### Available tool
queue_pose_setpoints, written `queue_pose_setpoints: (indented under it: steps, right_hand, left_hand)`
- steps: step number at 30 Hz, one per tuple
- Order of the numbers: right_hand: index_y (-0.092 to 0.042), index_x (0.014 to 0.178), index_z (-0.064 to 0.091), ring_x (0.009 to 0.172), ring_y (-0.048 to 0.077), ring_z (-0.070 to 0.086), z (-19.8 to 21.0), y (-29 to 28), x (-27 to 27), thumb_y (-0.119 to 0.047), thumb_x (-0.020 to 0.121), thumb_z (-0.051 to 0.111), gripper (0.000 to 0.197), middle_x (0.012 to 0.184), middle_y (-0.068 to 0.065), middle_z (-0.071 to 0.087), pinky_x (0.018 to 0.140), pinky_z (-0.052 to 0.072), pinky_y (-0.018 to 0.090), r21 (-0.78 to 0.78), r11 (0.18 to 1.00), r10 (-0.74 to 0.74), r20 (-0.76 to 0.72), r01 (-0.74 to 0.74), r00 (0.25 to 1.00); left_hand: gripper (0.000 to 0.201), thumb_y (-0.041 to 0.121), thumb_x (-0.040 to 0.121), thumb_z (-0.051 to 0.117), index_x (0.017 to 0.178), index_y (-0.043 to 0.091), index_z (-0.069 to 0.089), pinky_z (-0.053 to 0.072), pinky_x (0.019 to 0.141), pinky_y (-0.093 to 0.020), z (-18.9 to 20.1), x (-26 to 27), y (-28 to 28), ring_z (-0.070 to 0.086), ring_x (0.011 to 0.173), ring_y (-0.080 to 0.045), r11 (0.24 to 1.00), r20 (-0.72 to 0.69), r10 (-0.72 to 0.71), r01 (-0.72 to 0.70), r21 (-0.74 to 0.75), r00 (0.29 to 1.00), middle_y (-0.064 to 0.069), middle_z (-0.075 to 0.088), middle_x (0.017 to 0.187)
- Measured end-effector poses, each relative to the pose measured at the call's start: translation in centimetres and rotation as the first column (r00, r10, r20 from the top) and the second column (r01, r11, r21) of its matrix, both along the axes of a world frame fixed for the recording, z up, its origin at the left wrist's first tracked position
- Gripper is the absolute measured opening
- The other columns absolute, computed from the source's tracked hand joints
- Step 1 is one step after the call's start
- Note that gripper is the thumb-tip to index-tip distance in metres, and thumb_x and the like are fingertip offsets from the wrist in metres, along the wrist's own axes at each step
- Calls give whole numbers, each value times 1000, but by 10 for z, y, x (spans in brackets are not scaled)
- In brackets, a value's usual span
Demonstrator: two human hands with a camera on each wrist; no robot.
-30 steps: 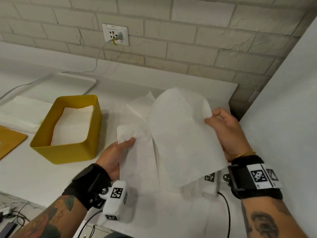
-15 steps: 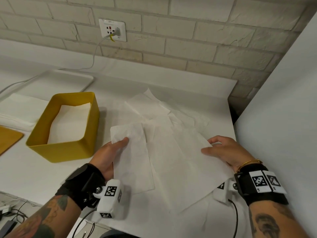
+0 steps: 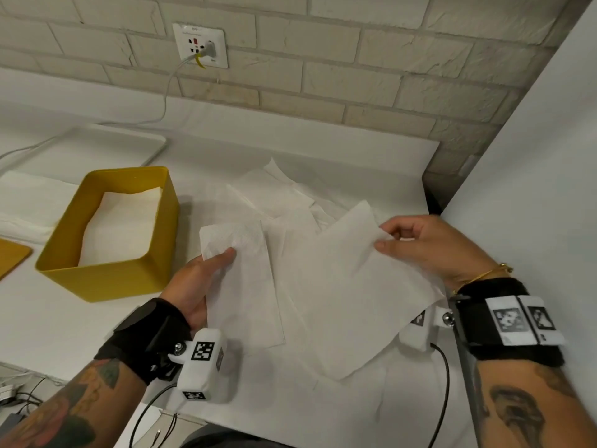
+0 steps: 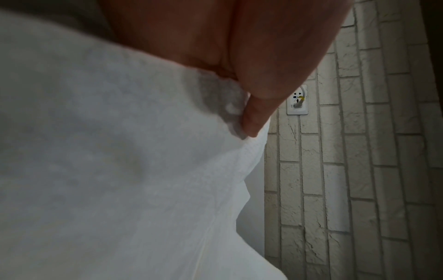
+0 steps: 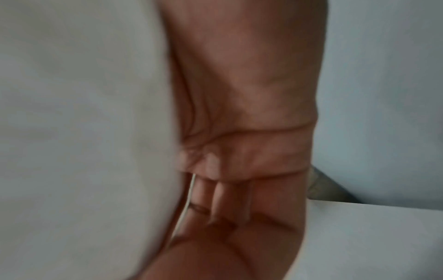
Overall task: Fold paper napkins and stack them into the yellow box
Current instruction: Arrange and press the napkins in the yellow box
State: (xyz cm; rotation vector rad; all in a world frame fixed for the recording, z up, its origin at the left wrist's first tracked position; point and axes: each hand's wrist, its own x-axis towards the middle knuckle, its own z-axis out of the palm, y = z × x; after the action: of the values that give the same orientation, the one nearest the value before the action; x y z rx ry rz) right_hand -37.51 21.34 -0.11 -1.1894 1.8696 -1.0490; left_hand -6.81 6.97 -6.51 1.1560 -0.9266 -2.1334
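Nearest the camera, the left hand (image 3: pixel 197 286) holds a narrow folded white paper napkin (image 3: pixel 245 286) by its left edge, thumb pressed on top near the upper corner; in the left wrist view the thumb (image 4: pixel 254 121) pinches the crinkled paper (image 4: pixel 120 170) against fingers hidden beneath. Just to its right, the right hand (image 3: pixel 429 247) pinches the upper corner of a large, flat, unfolded white paper napkin (image 3: pixel 355 292) between thumb and forefinger, the corner raised off the white desk (image 3: pixel 48 318) while the lower part drapes down. The right wrist view is blurred, showing only curled fingers (image 5: pixel 215 199) beside white paper (image 5: pixel 84 132). The two hands are apart, each clamped on its own sheet.

Behind these, a loose heap of unfolded white napkins (image 3: pixel 274 198) lies spread on the desk. To the left stands the open yellow rectangular box (image 3: pixel 106 279), with folded white napkins (image 3: pixel 119 231) lying flat inside. Left of the box sits a flat yellow lid-like piece (image 3: pixel 13 257) and a low stack of white paper (image 3: pixel 29 202). Farther back lies a white tray (image 3: pixel 97 143), and on the pale brick wall (image 3: pixel 355 59) a white socket (image 3: pixel 200 45) with a white cable (image 3: pixel 168 92) plugged in.
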Motion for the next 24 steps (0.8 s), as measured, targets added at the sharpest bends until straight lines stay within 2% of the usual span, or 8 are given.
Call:
queue_pose_setpoints:
  steps: [5,9,12,15,18,20,22,24]
  right_hand:
    - [-7,92,72,71,14,71,59,-6,27,-9,79,67,14,82,4,75,65,58,23,-291,951,216,370,-108,904]
    - [-13,94,71,77,15,71,60,-20,38,-11,83,62,14,89,2,75,67,59,26,-448,892,206,522,61,828]
    - [-12,100,67,77,14,71,41,-26,41,-16,82,64,19,90,1,75,67,59,27,-421,888,111,585,183,804]
    - [-12,99,68,79,15,71,12,-28,40,-16,83,67,16,91,1,75,68,60,29,-333,895,-17,638,296,770]
    - [-11,98,69,80,15,71,-16,-25,40,-7,92,65,8,92,3,76,67,60,28,-236,885,-156,661,402,733]
    - [-10,101,70,81,16,72,-31,-21,41,-7,94,65,9,94,5,76,69,61,29,-170,892,-227,633,419,740]
    - [-9,103,70,82,16,72,-43,-17,42,-8,94,66,10,94,5,77,71,61,29,-125,898,-266,610,422,746]
    - [-10,99,71,82,17,71,-52,-15,41,-6,93,68,9,90,6,74,74,60,30,-87,904,-282,614,418,737]
  left_hand:
    - [32,25,101,58,124,4,66,62,68,-39,3,-11,3,75,84,-29,999,3,-12,12,36,1000,-15,75,103]
    - [39,28,100,59,128,1,65,61,74,-40,4,-25,12,74,92,-32,992,-42,-33,38,117,999,-17,74,112]
    - [40,28,96,59,126,3,67,61,76,-39,7,-30,18,74,96,-32,988,-96,-51,64,142,994,-18,72,119]
    - [57,31,84,62,134,2,63,61,83,-41,8,-30,19,69,104,-36,984,-142,-70,92,154,987,-22,64,133]
    - [50,36,97,53,136,5,62,63,76,-42,5,-28,16,72,101,-35,982,-178,-47,78,171,983,-21,67,130]
    - [52,46,102,48,138,10,61,62,78,-43,1,-26,13,70,109,-35,981,-196,-26,62,183,980,-18,67,131]
    - [56,53,99,50,137,14,62,59,85,-46,-2,-23,13,67,117,-36,979,-192,-41,78,188,981,-17,67,132]
    - [50,44,96,62,134,10,63,57,88,-47,-2,-21,14,66,117,-38,979,-168,-119,144,144,978,-21,66,131]
